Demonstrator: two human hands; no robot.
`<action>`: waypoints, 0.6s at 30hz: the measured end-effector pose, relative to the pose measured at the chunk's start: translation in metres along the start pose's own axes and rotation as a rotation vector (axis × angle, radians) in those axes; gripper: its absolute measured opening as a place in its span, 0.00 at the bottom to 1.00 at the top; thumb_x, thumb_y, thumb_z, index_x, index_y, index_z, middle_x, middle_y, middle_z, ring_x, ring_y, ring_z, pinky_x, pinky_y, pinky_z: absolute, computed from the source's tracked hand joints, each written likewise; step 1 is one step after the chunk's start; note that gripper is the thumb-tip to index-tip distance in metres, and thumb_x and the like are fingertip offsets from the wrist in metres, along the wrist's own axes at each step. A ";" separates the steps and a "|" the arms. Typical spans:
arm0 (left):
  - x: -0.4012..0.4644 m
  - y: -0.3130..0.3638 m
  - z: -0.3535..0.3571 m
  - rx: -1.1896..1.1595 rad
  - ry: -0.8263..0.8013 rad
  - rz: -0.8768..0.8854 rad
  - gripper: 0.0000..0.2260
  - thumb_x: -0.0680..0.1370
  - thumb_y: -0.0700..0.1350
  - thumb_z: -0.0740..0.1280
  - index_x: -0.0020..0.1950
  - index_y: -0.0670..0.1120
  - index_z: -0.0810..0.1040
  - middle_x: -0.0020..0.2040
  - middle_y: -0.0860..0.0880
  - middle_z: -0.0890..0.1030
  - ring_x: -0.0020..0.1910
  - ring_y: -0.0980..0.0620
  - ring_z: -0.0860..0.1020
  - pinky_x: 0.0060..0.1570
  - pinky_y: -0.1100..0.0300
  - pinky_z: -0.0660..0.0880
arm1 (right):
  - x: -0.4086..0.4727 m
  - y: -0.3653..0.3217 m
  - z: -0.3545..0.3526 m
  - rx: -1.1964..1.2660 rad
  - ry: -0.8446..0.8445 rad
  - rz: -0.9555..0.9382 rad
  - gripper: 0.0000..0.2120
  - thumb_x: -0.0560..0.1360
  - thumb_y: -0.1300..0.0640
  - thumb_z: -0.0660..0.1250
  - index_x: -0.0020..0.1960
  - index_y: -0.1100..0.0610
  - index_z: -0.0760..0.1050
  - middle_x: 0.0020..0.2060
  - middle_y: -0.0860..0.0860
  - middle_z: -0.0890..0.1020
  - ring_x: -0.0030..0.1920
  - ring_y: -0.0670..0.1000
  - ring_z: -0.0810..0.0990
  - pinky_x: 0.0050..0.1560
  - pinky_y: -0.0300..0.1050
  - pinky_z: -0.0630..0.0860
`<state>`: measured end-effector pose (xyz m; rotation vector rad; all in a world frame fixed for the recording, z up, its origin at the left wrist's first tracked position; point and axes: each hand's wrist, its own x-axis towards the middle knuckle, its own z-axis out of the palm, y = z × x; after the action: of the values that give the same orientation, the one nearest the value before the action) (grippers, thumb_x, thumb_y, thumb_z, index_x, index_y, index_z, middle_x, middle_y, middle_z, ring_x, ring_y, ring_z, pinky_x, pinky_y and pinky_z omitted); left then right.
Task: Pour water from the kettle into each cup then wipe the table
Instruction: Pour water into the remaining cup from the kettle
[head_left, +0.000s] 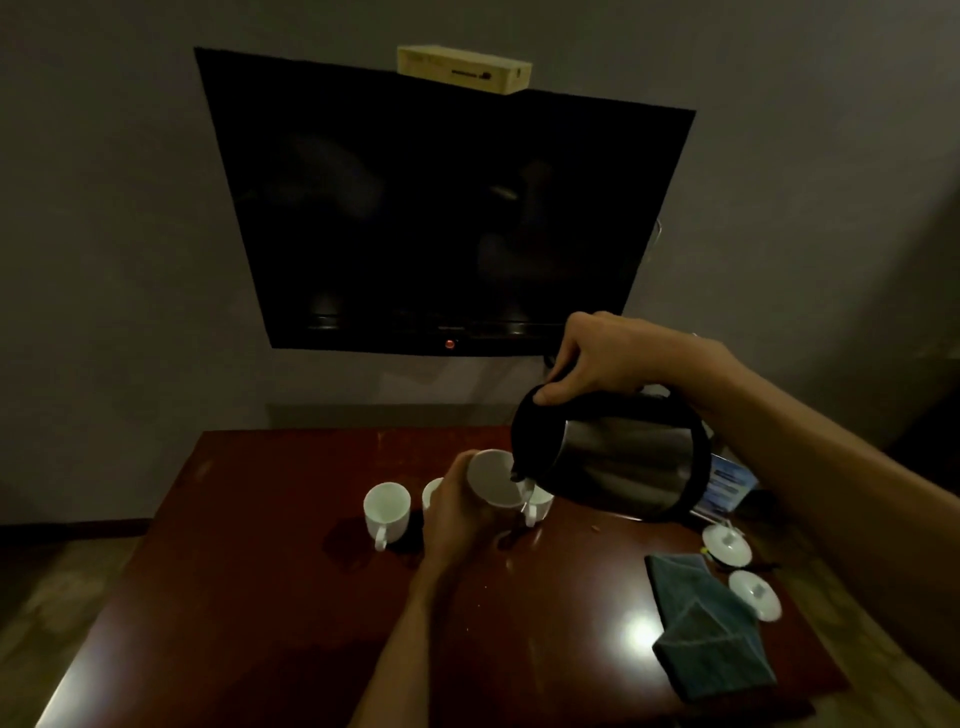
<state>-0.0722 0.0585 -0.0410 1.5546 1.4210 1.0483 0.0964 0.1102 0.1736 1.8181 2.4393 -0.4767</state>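
I see the right hand (597, 358) curled round the handle of the steel kettle (613, 462), tipped, spout at the white cup (493, 478) that the left hand (457, 514) grips raised. Beside that grip three cups wait; the grey cloth (706, 629) lies untouched on the desk (260, 597).

Single head-worn view, forward and down, close over table (291, 597).

I'm looking at a pretty dim room: grey wall (104, 208) with a dark TV (441, 208) mounted on it, red standby light on, a box (465, 70) on top. Glossy reddish table (260, 597) catches a lamp glare, wood-look floor (62, 587) on the left
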 end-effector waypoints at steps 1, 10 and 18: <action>0.000 0.000 0.000 0.000 0.007 0.003 0.29 0.64 0.49 0.81 0.60 0.58 0.70 0.47 0.64 0.75 0.48 0.67 0.75 0.46 0.61 0.78 | -0.001 -0.001 0.000 -0.001 0.005 0.002 0.20 0.68 0.36 0.75 0.46 0.53 0.87 0.41 0.51 0.87 0.44 0.51 0.84 0.50 0.55 0.82; -0.005 -0.007 0.001 -0.059 -0.005 -0.012 0.27 0.66 0.45 0.81 0.58 0.56 0.71 0.49 0.61 0.76 0.47 0.62 0.78 0.39 0.61 0.80 | -0.003 -0.002 0.002 0.010 0.015 -0.001 0.17 0.69 0.38 0.75 0.45 0.52 0.87 0.38 0.49 0.86 0.41 0.48 0.83 0.49 0.52 0.82; -0.011 -0.013 0.002 -0.106 -0.028 0.007 0.28 0.64 0.38 0.81 0.55 0.58 0.70 0.49 0.61 0.75 0.48 0.62 0.78 0.35 0.70 0.75 | -0.009 0.002 0.002 0.009 0.013 -0.011 0.17 0.69 0.38 0.75 0.45 0.52 0.87 0.38 0.49 0.86 0.40 0.48 0.83 0.48 0.51 0.82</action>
<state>-0.0753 0.0483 -0.0546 1.4937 1.3202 1.0841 0.1006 0.1016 0.1729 1.8174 2.4612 -0.4795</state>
